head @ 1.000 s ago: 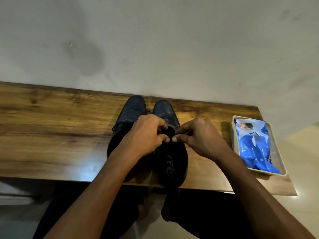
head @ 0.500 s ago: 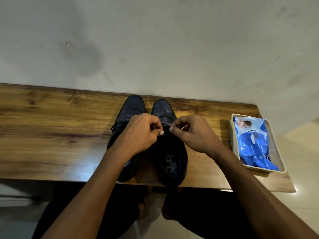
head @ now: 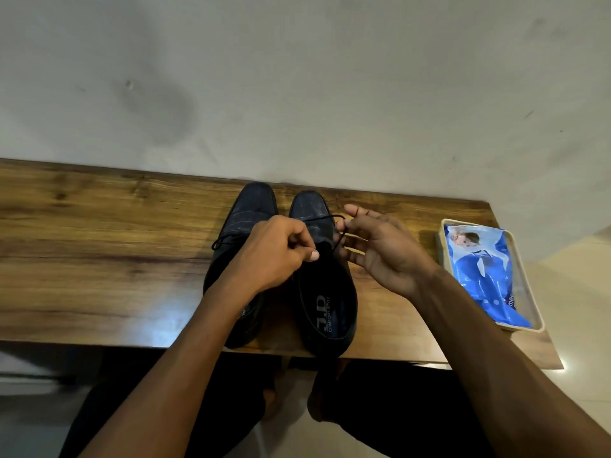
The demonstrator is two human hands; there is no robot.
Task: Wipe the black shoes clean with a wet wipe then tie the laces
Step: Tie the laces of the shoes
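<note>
head view: two black lace-up shoes stand side by side on a wooden table (head: 99, 259), toes pointing toward the pale wall (head: 297, 77), heels at the near edge. the left shoe (head: 246, 219) is partly covered by the left forearm; a lace bow (head: 224, 241) shows on its upper. the right shoe (head: 325, 299) shows its open mouth and an insole printed "j.d comfort style".

the left hand (head: 274, 252) sits over the gap between the shoes, fingers curled tight with the thumb pressed against the forefinger, pinching one end of the right shoe's black lace (head: 325, 218). the lace runs taut from this hand across the shoe's vamp to the right hand (head: 380, 256), where it turns down in a loop. the right hand has its fingers spread and only lightly bent; the lace passes around or between the fingertips (head: 344, 226), and whether it is actually pinched there i cannot tell.

well to the right, near the table's end, a cream tray (head: 532, 292) holds a blue wet wipe pack (head: 486, 269) lying flat. below the table edge the person's dark trousers (head: 380, 408) and bare feet (head: 317, 401) show.
</note>
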